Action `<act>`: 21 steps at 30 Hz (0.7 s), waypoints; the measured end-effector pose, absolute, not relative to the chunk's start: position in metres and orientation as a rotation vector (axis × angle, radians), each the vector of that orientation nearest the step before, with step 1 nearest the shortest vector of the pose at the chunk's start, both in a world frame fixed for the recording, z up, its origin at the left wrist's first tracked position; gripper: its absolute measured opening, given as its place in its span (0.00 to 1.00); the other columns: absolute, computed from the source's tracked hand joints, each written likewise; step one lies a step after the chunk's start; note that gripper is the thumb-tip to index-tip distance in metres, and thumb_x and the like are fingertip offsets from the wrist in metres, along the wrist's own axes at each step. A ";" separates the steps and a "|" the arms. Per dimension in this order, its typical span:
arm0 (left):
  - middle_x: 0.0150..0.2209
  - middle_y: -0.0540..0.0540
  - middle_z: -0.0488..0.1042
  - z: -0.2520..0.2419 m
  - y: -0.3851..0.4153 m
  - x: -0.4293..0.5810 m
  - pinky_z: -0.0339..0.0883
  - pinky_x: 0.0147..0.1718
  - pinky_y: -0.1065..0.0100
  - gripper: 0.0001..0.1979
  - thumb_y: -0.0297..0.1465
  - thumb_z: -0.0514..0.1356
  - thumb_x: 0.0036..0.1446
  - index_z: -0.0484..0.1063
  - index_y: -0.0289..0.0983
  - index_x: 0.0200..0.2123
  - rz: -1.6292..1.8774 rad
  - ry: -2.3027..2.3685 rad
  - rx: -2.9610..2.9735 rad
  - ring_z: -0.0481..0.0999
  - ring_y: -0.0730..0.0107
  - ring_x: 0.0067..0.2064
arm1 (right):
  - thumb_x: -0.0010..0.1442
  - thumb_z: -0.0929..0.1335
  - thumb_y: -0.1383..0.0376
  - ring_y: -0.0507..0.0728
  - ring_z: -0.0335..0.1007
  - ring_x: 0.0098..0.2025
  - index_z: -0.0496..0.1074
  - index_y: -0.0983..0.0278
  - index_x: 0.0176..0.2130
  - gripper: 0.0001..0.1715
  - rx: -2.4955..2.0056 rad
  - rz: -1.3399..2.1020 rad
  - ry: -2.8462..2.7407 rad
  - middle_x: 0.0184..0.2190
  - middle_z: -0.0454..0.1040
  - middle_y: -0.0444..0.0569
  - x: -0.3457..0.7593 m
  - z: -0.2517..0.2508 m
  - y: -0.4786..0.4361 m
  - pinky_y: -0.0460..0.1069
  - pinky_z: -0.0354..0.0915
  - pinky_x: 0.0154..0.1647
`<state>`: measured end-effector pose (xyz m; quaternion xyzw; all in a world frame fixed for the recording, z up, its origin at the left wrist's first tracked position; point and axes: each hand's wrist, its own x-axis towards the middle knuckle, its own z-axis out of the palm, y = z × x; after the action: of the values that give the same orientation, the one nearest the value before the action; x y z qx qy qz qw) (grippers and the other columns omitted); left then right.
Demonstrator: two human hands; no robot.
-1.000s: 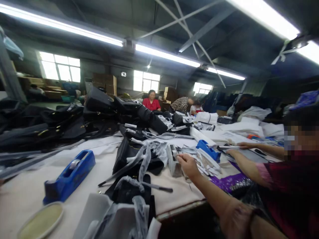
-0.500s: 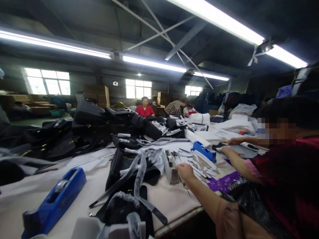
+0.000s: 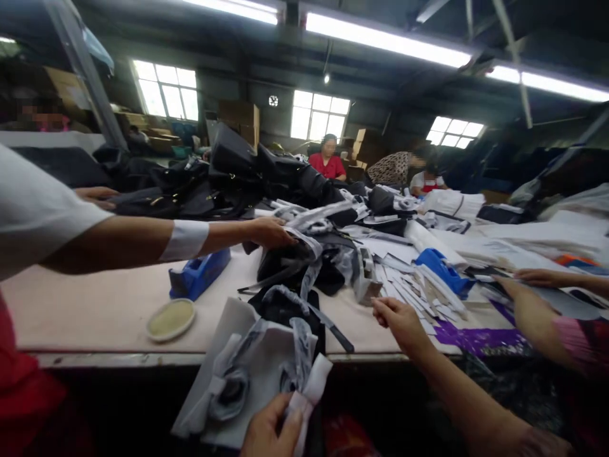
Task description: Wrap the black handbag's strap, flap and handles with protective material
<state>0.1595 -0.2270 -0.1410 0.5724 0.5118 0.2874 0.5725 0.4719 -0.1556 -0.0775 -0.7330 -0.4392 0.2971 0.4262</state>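
Observation:
My left hand (image 3: 269, 428) is at the bottom edge, closed on a corner of a white paper-and-plastic wrapped bundle (image 3: 247, 374) that overhangs the table's front edge. My right hand (image 3: 399, 320) reaches forward over the table with its fingers loosely apart and nothing in them. It is just short of a heap of white paper strips (image 3: 419, 289) and a small grey dispenser (image 3: 366, 279). A black bag with plastic-wrapped straps (image 3: 304, 263) lies between my hands.
A co-worker's arm in a white sleeve (image 3: 185, 238) reaches from the left to the black bag. Another person's hands (image 3: 528, 298) rest at the right. Two blue tape dispensers (image 3: 200, 276) (image 3: 442, 266), a round dish (image 3: 171, 319) and piled black bags (image 3: 228, 171) crowd the table.
The view swung down and left. My left hand with the wrapped bundle came into view, a co-worker's arm reached in from the left, and my right hand drew back a little from the grey dispenser.

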 end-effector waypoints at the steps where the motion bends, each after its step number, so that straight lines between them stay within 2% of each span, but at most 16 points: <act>1: 0.35 0.46 0.82 -0.140 -0.226 0.160 0.70 0.40 0.66 0.25 0.50 0.58 0.58 0.79 0.34 0.43 0.670 1.185 1.341 0.78 0.56 0.41 | 0.60 0.69 0.52 0.51 0.65 0.25 0.73 0.65 0.28 0.19 -1.772 0.779 -1.166 0.24 0.72 0.44 0.454 -0.071 -0.172 0.46 0.63 0.28; 3: 0.38 0.44 0.82 -0.134 -0.225 0.163 0.69 0.41 0.66 0.23 0.46 0.57 0.60 0.78 0.34 0.45 0.659 1.167 1.338 0.78 0.56 0.43 | 0.60 0.69 0.51 0.52 0.65 0.24 0.74 0.65 0.25 0.21 -1.594 0.955 -1.442 0.21 0.71 0.44 0.411 -0.063 -0.206 0.46 0.62 0.27; 5: 0.39 0.43 0.82 -0.127 -0.225 0.166 0.69 0.43 0.66 0.21 0.42 0.56 0.61 0.78 0.34 0.46 0.650 1.153 1.344 0.79 0.56 0.44 | 0.61 0.68 0.57 0.51 0.65 0.24 0.76 0.65 0.25 0.19 -1.468 1.133 -1.641 0.21 0.72 0.44 0.368 -0.064 -0.233 0.45 0.60 0.25; 9: 0.37 0.44 0.82 -0.121 -0.228 0.168 0.69 0.40 0.66 0.16 0.35 0.55 0.59 0.78 0.35 0.43 0.694 1.185 1.393 0.79 0.58 0.41 | 0.57 0.67 0.66 0.51 0.67 0.24 0.77 0.66 0.22 0.15 -1.642 1.220 -1.551 0.20 0.74 0.44 0.319 -0.089 -0.248 0.44 0.58 0.25; 14: 0.37 0.43 0.81 -0.128 -0.233 0.165 0.68 0.40 0.66 0.13 0.33 0.53 0.61 0.78 0.37 0.39 0.762 1.223 1.498 0.79 0.59 0.40 | 0.58 0.68 0.61 0.51 0.64 0.22 0.76 0.67 0.22 0.17 -1.761 1.202 -1.382 0.18 0.72 0.45 0.314 -0.109 -0.239 0.44 0.58 0.23; 21: 0.38 0.40 0.79 -0.136 -0.236 0.162 0.68 0.43 0.59 0.12 0.31 0.52 0.62 0.76 0.37 0.39 0.772 1.269 1.671 0.77 0.56 0.42 | 0.55 0.68 0.57 0.51 0.63 0.20 0.74 0.67 0.21 0.19 -1.844 1.244 -1.353 0.17 0.70 0.45 0.314 -0.108 -0.239 0.44 0.56 0.21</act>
<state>0.1619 -0.2364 -0.1362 0.6722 0.5102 0.3104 0.4377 0.3135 -0.2392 -0.1077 -0.6829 -0.5010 0.4605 0.2657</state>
